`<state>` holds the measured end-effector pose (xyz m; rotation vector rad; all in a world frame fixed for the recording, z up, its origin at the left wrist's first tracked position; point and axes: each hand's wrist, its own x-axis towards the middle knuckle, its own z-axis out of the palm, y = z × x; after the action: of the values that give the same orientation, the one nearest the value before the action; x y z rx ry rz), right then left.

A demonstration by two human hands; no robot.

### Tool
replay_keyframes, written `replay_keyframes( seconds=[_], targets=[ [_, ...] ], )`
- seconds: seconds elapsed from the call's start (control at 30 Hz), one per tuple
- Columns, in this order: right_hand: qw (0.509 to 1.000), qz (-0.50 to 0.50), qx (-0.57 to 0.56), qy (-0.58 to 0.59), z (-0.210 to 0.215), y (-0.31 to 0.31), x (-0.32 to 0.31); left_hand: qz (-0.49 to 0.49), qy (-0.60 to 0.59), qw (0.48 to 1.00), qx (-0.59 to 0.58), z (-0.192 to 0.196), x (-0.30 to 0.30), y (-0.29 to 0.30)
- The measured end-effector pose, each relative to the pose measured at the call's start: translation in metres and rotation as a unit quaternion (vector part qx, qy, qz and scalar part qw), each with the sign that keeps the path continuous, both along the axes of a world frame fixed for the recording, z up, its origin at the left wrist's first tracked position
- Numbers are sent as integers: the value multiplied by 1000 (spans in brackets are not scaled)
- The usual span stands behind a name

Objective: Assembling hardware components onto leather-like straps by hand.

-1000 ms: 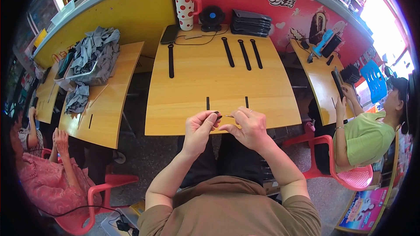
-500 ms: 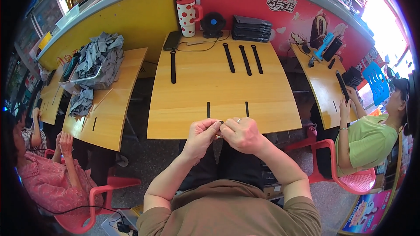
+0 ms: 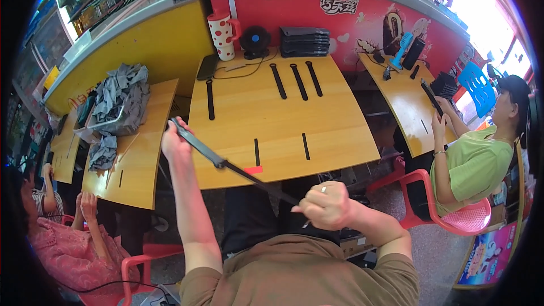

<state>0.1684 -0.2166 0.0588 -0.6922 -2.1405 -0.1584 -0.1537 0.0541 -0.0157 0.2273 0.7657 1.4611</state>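
Observation:
A long black strap [image 3: 252, 178] is stretched slantwise over the near edge of the table. My left hand [image 3: 179, 143], raised at the left, is closed around its wider end. At the lower right my right hand [image 3: 326, 206], with a ring on one finger, is closed on the other end, which the fingers hide. Partway along the strap is a thicker joint or loop. A small red strip [image 3: 253, 169] shows at the table edge right behind it. Two short black strips [image 3: 256, 152] [image 3: 306, 146] lie on the near part of the table.
On the wooden table [image 3: 283, 119] lie several black straps with looped ends [image 3: 278, 81]. Farther back are a phone [image 3: 208, 67], a dotted tumbler [image 3: 222, 37], a small fan [image 3: 255, 42] and stacked black pouches [image 3: 305, 42]. Co-workers sit at side tables; grey cloth fills a bin [image 3: 107, 124].
My hands were together at the table's near edge; now they are far apart, the left up and leftward, the right lower and rightward, with the strap drawn out between them. The view has shifted.

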Motion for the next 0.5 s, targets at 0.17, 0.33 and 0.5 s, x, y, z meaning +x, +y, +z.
replay_keyframes(
  seconds=[0.17,0.33,0.5],
  targets=[
    [994,-91,-19,58,34,-46,54,150,-70,985,-48,-33,-103,41],
    [920,-250,-289,83,70,-23,82,-177,10,984,33,-26,-40,-18],
    [933,-235,-257,90,58,94,82,-273,56,960,24,-42,13,-63]
  ],
)
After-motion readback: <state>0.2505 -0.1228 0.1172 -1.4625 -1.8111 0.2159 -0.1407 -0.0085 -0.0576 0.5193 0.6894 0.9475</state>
